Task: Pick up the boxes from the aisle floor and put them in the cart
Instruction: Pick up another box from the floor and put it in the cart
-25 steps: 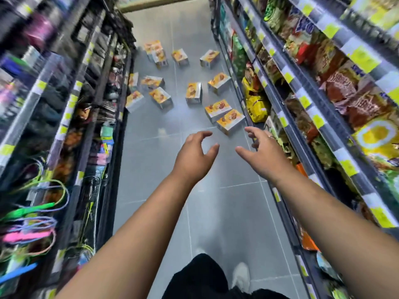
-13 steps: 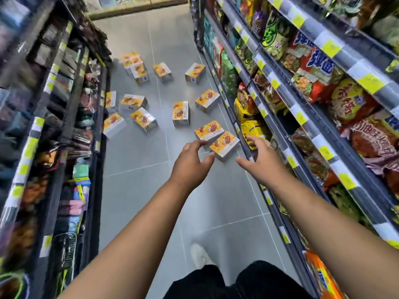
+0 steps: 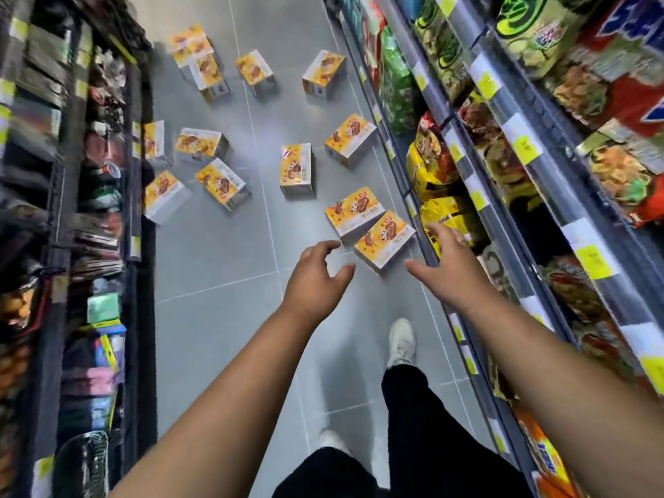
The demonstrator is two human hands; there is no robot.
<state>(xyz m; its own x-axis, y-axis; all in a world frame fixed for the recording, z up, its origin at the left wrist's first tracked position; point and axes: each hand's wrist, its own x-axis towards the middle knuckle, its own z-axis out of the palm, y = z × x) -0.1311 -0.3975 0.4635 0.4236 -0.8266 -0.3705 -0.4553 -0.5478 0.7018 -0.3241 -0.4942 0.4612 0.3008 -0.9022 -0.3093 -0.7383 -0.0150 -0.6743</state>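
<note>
Several orange-and-white boxes lie scattered on the grey tiled aisle floor. The nearest box lies flat beside the right shelf, with a second box just behind it. Both my arms stretch forward over the floor. My left hand hovers just left of the nearest box, fingers loosely curved, holding nothing. My right hand hovers just right of it, fingers spread, also empty. Neither hand touches a box. No cart is in view.
Shelves of snack bags with yellow price tags line the right side. Dark shelves of small goods line the left. My legs in black trousers and white shoes stand on the floor below the hands.
I have walked forward down the aisle; the boxes now lie much closer. Both hands have stayed outstretched and now flank the nearest box.
</note>
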